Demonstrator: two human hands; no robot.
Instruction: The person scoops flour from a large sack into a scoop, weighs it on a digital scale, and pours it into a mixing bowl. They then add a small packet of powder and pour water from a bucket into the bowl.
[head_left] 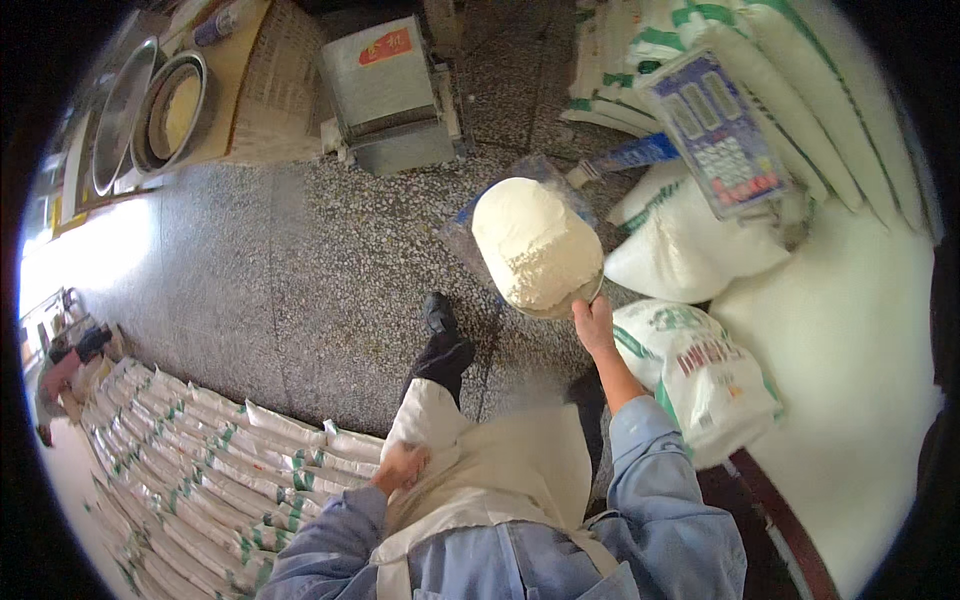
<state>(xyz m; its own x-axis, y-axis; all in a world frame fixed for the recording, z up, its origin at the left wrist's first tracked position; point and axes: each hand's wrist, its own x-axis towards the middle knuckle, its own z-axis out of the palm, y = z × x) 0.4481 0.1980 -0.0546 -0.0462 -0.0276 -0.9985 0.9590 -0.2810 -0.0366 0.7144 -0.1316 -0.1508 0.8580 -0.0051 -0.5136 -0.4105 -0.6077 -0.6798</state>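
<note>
My right hand (594,324) is closed on the near right rim of a metal basin (570,304), heaped with pale flour (530,240). The flour is smooth at the far side and crumbly nearer me. Under the basin, the plastic-covered platform (463,237) of a floor scale shows at the edges. The scale's blue post (630,155) leads to a display with keypad (715,130). My left hand (403,467) rests at my left thigh, its fingers curled against my cream apron (500,465); the fingertips are partly hidden.
White sacks (700,380) stand along the right, beside a big pale surface (830,330). Flat stacked sacks (210,450) fill the lower left. A grey metal machine (390,90) is at the back, next to a table (235,70) with metal bowls (190,75). Another person (60,380) is at far left.
</note>
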